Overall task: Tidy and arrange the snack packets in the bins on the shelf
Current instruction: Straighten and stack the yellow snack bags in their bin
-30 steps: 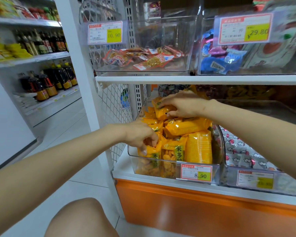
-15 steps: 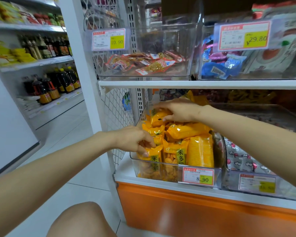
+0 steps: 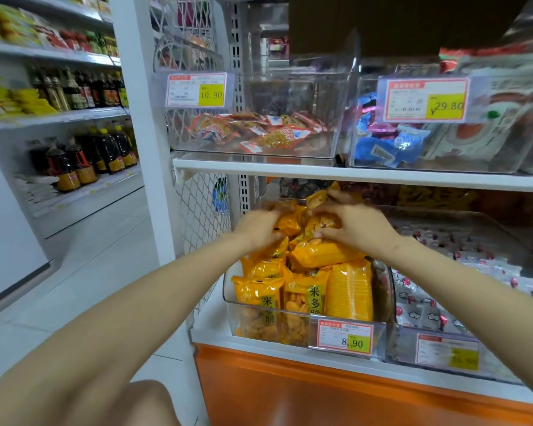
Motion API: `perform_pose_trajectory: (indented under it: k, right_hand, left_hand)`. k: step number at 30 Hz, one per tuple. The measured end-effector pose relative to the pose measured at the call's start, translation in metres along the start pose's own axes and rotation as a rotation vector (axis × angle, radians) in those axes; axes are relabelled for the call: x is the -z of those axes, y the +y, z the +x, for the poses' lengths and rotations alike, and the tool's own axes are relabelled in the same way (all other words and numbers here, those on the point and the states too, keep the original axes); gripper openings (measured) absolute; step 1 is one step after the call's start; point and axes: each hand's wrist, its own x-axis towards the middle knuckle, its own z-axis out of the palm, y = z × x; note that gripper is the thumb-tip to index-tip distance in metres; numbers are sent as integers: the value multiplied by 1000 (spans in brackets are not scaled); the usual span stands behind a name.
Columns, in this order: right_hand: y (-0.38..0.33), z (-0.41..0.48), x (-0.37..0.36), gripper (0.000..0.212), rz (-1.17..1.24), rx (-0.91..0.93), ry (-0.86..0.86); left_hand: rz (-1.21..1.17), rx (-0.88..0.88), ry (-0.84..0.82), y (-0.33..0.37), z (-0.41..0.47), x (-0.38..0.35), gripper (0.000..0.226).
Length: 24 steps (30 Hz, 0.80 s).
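A clear plastic bin (image 3: 230,298) on the lower shelf is packed with yellow snack packets (image 3: 305,290), some upright at the front, others lying on top. Both my hands reach into the back of this bin. My left hand (image 3: 259,227) is closed around a yellow packet (image 3: 290,224) near the top rear. My right hand (image 3: 354,224) grips another yellow packet (image 3: 325,221) beside it, fingers curled over it. The two hands are close together, almost touching.
To the right stands a clear bin (image 3: 505,373) of white packets with red and grey prints. The upper shelf (image 3: 351,175) carries a bin of orange-red packets (image 3: 259,130) and a bin of blue packets (image 3: 388,146). Bottles (image 3: 83,161) line the left aisle shelves.
My left hand has moved up and back from the front packets to the rear top of the bin, next to my right hand. The view has shifted slightly downward.
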Motion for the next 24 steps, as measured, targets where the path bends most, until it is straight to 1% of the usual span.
perform_pose_trajectory:
  k: [2,4,5,6,8,10,12,14,15,17,18,19,22,23,24]
  right_hand:
    - [-1,0,-1,49,19,-9,19]
    - [-2,1,-3,43,80,-20,48]
    - [-2,0,-5,40,115,-21,69]
    - [-2,0,-7,38,151,-17,97]
    - [-3,-2,-11,32,218,-15,162]
    - [-3,-3,-12,28,271,-27,217]
    - [-3,-3,-12,26,314,-47,242]
    - [-4,-3,-13,25,349,-66,271]
    - [-5,-3,-15,24,375,-78,296]
    - [-6,-2,-16,19,448,-124,367]
    - [-6,0,-16,16,483,-153,396]
    - [-7,1,-15,14,509,-175,410]
    - [-12,3,-15,14,548,-183,365]
    - [-14,2,-16,15,560,-186,345]
    - [-16,0,-16,16,577,-186,329]
  left_hand:
    - [-26,13,67,-4,3,1,53]
    - [23,71,142,-13,4,1,51]
    - [70,90,149,-17,5,1,51]
    - [127,90,115,-20,6,0,52]
    - [208,58,-4,-23,7,-2,54]
    - [188,61,-90,-22,8,-3,60]
    - [122,93,-137,-24,10,-3,63]
    - [42,122,-166,-24,9,0,62]
    - [-24,125,-118,-24,8,2,57]
    - [-218,103,97,-20,4,7,41]
    - [-324,83,172,-14,1,9,37]
    - [-426,51,175,-6,-4,12,41]
    - [-665,-18,-10,16,-15,15,64]
    - [-715,-17,-31,21,-17,13,66]
    - [-760,-4,-16,24,-18,10,66]
